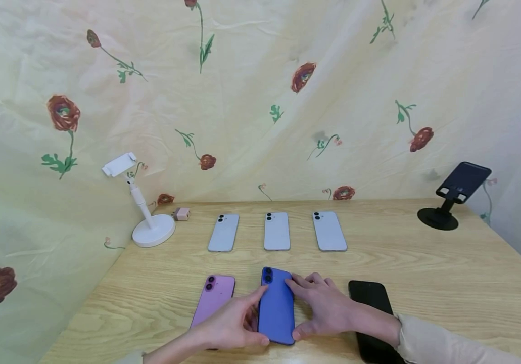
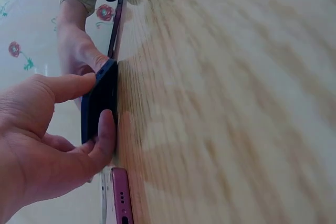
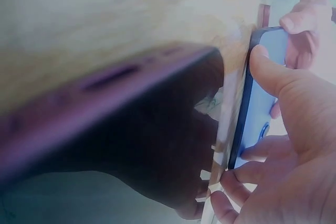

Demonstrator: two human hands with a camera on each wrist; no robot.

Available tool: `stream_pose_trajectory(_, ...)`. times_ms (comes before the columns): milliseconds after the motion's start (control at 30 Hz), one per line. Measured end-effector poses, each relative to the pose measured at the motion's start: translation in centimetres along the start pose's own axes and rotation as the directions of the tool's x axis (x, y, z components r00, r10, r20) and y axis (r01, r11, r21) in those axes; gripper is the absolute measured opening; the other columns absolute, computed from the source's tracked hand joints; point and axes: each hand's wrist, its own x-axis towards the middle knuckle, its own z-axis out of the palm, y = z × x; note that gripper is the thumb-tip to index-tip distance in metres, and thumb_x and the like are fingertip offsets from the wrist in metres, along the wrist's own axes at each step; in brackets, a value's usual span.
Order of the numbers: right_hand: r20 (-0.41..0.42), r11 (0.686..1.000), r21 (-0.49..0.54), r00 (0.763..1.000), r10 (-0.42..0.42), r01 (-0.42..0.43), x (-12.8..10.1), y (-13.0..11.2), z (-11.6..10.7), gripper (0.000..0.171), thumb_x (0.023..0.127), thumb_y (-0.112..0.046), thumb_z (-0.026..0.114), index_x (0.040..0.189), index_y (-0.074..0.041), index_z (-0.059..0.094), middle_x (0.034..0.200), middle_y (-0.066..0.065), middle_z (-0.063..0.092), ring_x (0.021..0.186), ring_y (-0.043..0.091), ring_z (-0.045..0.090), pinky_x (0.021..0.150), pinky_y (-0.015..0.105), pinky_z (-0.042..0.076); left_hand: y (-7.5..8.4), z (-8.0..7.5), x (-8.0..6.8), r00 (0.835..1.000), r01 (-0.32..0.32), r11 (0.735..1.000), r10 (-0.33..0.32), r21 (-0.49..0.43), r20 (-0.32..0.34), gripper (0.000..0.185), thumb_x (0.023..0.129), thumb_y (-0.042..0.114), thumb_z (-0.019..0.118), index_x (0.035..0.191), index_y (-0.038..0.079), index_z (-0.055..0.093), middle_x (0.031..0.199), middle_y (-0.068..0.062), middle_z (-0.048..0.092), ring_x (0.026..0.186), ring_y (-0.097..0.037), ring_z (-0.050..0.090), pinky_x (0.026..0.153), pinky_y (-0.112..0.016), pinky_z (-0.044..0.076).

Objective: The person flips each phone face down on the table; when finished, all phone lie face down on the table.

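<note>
A blue phone (image 1: 276, 308) with its camera side up is held between both hands at the front middle. My left hand (image 1: 230, 321) grips its left edge, thumb near the bottom corner, a finger higher up. On the other side, my right hand (image 1: 326, 306) has its thumb at the lower right corner and fingers at the upper right edge. In the left wrist view, the phone's dark underside (image 2: 100, 106) shows beside the wood, so it appears tilted. A purple phone (image 1: 215, 298) lies left, partly behind my left hand; a black-screened phone (image 1: 370, 293) lies face up under my right forearm.
Three white phones (image 1: 224, 232) lie in a row farther back, camera sides up. A white phone stand (image 1: 153, 232) and a pink charger (image 1: 182, 214) stand at the back left. At the back right is a black stand (image 1: 437, 218). Flowered cloth hangs behind the wooden table (image 1: 424, 263).
</note>
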Motion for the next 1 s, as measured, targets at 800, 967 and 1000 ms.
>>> stream_pose_trajectory(800, 0.023, 1.0, 0.015, 1.0, 0.016, -0.016, 0.2, 0.1, -0.5, 0.103, 0.075, -0.066, 0.077, 0.147, 0.0, 0.047, 0.151, 0.022, 0.042, 0.125, 0.036, 0.042, 0.096, 0.069, 0.032, 1.3, 0.9, 0.5, 0.991, 0.136, 0.913, -0.131, 0.385, -0.039, 0.087, 0.081, 0.027, 0.083, 0.149, -0.006, 0.039, 0.086, 0.007, 0.053, 0.071, -0.003, 0.05, 0.066, -0.021, 0.046)
stream_pose_trajectory(967, -0.071, 0.993, 0.109, 0.997, -0.035, 0.043, -1.1, 1.2, -2.4, 0.08, 0.084, -0.054, 0.075, 0.136, 0.004, 0.058, 0.131, 0.019, 0.061, 0.112, 0.036, 0.058, 0.09, 0.054, 0.048, 2.4, 1.6, 0.9, 0.991, 0.124, 0.815, -0.072, 0.566, -0.114, 0.077, 0.084, 0.041, 0.08, 0.141, -0.002, 0.052, 0.101, -0.001, 0.062, 0.084, -0.007, 0.056, 0.075, -0.027, 0.051)
stream_pose_trajectory(1000, -0.095, 0.99, 0.124, 0.994, -0.051, 0.063, -1.5, 1.6, -3.0, 0.075, 0.087, -0.052, 0.074, 0.133, 0.005, 0.06, 0.127, 0.019, 0.065, 0.108, 0.034, 0.061, 0.086, 0.05, 0.051, 2.7, 1.8, 1.1, 0.992, 0.108, 0.793, -0.044, 0.6, -0.12, 0.073, 0.084, 0.042, 0.079, 0.138, 0.0, 0.056, 0.102, -0.001, 0.063, 0.084, -0.007, 0.057, 0.075, -0.028, 0.051)
